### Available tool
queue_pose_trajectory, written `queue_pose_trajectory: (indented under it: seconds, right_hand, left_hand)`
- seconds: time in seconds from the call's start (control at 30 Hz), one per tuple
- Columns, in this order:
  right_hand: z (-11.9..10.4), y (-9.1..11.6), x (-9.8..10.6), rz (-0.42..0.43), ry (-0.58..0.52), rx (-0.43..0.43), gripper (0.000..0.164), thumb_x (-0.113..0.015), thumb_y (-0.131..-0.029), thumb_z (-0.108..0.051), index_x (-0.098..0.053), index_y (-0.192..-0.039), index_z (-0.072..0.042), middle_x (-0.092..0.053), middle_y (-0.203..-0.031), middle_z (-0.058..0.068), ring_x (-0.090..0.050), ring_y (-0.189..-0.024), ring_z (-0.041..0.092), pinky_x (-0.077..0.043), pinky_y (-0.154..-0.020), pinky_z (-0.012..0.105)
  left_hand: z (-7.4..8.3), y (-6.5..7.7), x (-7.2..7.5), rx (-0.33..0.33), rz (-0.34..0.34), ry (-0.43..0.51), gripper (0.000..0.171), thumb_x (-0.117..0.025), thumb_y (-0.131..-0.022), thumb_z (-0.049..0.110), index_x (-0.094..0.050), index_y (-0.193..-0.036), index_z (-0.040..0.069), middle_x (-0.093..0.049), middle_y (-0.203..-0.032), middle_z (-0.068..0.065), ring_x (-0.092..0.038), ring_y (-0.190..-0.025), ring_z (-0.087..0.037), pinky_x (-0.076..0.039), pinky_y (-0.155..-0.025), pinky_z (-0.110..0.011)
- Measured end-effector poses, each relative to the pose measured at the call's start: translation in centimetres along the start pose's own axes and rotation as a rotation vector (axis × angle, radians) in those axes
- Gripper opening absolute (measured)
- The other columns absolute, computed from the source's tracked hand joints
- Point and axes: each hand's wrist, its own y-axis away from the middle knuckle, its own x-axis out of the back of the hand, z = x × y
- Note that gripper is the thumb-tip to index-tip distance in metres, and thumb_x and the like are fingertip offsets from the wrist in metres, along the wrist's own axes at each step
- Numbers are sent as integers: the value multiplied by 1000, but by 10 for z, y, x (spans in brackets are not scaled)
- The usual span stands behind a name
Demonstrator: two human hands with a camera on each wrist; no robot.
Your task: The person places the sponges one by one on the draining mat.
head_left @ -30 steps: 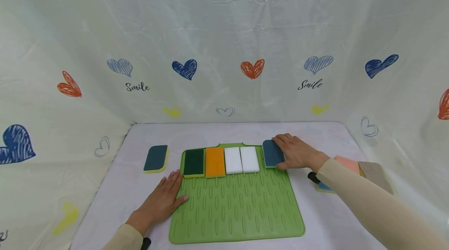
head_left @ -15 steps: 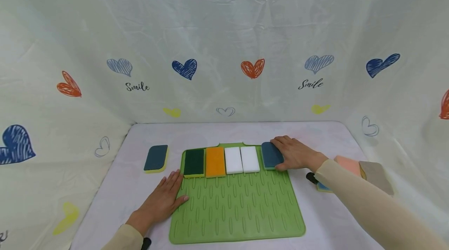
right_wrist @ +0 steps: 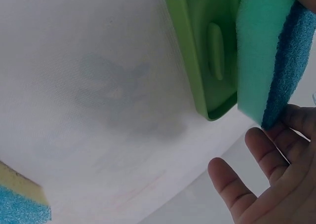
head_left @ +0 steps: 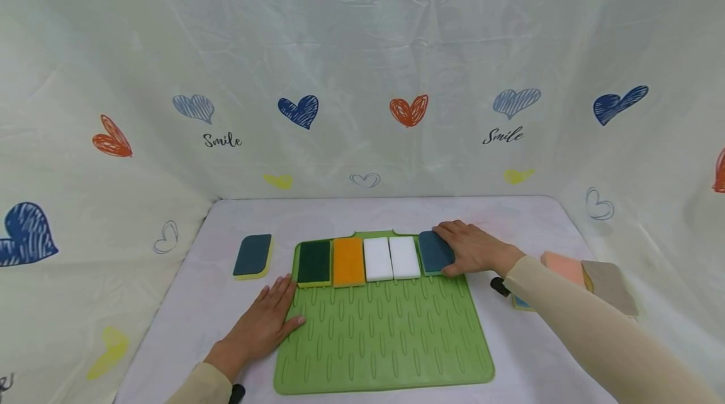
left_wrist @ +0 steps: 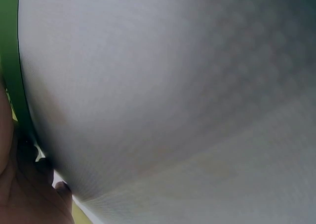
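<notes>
Clock positions are taken from the middle of the green mat (head_left: 385,341), which lies on the white surface (head_left: 317,218). I judge the work to be setting sponges in a row along the mat's far edge, roughly half done. Four stand placed: a dark green sponge (head_left: 314,262) at 10 o'clock, an orange sponge (head_left: 348,262) at 11, and two white sponges, the first (head_left: 377,259) at 12 and the second (head_left: 404,258) just past it. A fifth, the blue-and-green sponge (head_left: 435,253), is at 1 o'clock, just beside the second white one; its placing I judge nearly finished, though I cannot tell whether it rests fully on the mat. My right hand (head_left: 472,250) grips it between thumb and fingers. My left hand (head_left: 260,322) lies flat at 9 o'clock across the mat's edge, fingers extended, grasping nothing. Off the mat I count one blue-and-yellow sponge (head_left: 252,255) at 10 o'clock and, towards 3 o'clock, at least three pieces: one pink sponge (head_left: 563,269), one grey pad (head_left: 608,286) and one light blue sponge (head_left: 522,303). My sleeve (head_left: 600,335) partly covers that group, so its full count is unconfirmed. Mats: one. Sponges in the row, including the gripped one: five.
</notes>
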Motion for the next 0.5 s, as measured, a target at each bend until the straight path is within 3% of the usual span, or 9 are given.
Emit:
queue_pose_trajectory:
  seconds: [0.5]
  right_hand:
    - [0,-1,-3,-27,-22,-21,100,-75,-83,-56,-41,-160,-2,-46,-160,21,-46,-145,42,-44,-113,64]
  left_hand:
    - [1,0,1,0,10,-10,81,-53,-108,52,-33,-162,-6,-28,-171,-23,-28,-159,-42,-28,-128,-60]
